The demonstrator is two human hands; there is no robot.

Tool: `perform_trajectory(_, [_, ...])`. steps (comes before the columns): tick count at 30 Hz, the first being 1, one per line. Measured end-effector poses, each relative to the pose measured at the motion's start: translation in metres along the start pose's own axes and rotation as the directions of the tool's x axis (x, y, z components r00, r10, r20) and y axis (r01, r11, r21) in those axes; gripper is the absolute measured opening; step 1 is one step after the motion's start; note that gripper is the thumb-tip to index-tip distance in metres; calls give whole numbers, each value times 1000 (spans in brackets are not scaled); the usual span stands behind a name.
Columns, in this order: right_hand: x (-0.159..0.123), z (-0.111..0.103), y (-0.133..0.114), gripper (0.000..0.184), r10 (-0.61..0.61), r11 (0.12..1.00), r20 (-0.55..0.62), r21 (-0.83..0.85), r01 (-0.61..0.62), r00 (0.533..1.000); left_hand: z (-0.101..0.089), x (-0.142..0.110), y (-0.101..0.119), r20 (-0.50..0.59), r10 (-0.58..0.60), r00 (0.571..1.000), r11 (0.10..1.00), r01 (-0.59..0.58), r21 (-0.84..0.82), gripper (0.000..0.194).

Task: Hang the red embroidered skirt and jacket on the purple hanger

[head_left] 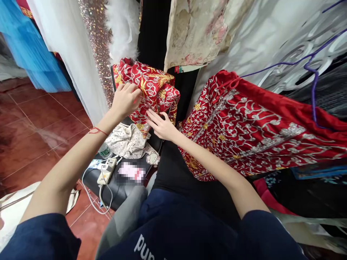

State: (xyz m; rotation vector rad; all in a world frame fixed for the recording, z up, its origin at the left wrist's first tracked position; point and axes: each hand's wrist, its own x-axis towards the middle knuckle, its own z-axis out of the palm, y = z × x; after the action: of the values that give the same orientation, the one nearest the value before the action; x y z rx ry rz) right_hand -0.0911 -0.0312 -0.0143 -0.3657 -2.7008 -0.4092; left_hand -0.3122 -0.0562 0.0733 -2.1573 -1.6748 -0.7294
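Observation:
A red garment (151, 81) with silver and gold embroidery lies bunched in front of me. Above its left part my left hand (127, 98) is closed, the fingers bent together into a pinch; whatever is between the fingertips is too small or hidden to make out. My right hand (162, 126) rests on the garment's near side, fingers stretched out and apart, the thumb lifted a little. To the right hangs a red embroidered skirt (233, 126) with a gathered waistband, on a purple hanger (314, 83).
Polka-dot cloth (127, 141), a power strip (107, 170) with white cables, a blurred pink item (132, 171) and a bottle (105, 150) sit on a black seat (119, 193). Hanging clothes surround me, including a blue tulle skirt (35, 54) and floral cloth (200, 32). Red tiles (65, 122) cover the floor.

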Motion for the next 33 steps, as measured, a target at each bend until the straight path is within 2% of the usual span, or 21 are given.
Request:
perform_trajectory(2, [-12, -10, 4, 44, -69, 998, -77, -5, 69, 995, -1, 18, 30, -73, 17, 997, 1000, -18, -22, 26])
perform_trajectory(4, [-30, -21, 14, 40, -69, 998, -146, -13, 68, 987, 2, 36, 63, -129, 57, 990, 997, -62, -38, 25])
perform_trajectory(8, [-78, -40, 49, 29, 143, 989, -249, 4, -147, 958, 19, 71, 128, -146, 152, 977, 981, -167, -98, 25])
perform_trajectory(10, [-104, -48, 68, 25, 269, 961, -316, 18, -278, 910, 29, 89, 155, -123, 187, 975, 970, -203, -133, 27])
perform_trajectory(13, [-139, -57, 92, 19, 405, 899, -438, 32, -437, 802, 40, 117, 185, -87, 212, 973, 958, -224, -177, 35])
perform_trajectory(19, [-193, -74, 117, 15, 546, 757, -616, 73, -649, 568, 40, 174, 221, -173, 152, 973, 934, -198, -296, 57])
perform_trajectory(21, [-209, -81, 123, 16, 553, 733, -652, 84, -675, 519, 42, 191, 232, -202, 117, 972, 921, -182, -345, 59])
perform_trajectory(24, [-230, -92, 134, 18, 559, 720, -654, 78, -689, 510, 56, 211, 245, -182, 126, 975, 898, -190, -397, 55])
perform_trajectory(28, [-246, -106, 151, 19, 544, 730, -649, 54, -681, 532, 89, 220, 248, -65, 227, 972, 870, -232, -436, 46])
perform_trajectory(31, [-241, -111, 156, 20, 580, 688, -657, 79, -721, 481, 103, 203, 247, -45, 222, 974, 885, -221, -410, 50])
perform_trajectory(33, [-228, -113, 149, 18, 633, 632, -648, 117, -766, 424, 99, 184, 250, -79, 178, 981, 915, -195, -353, 50])
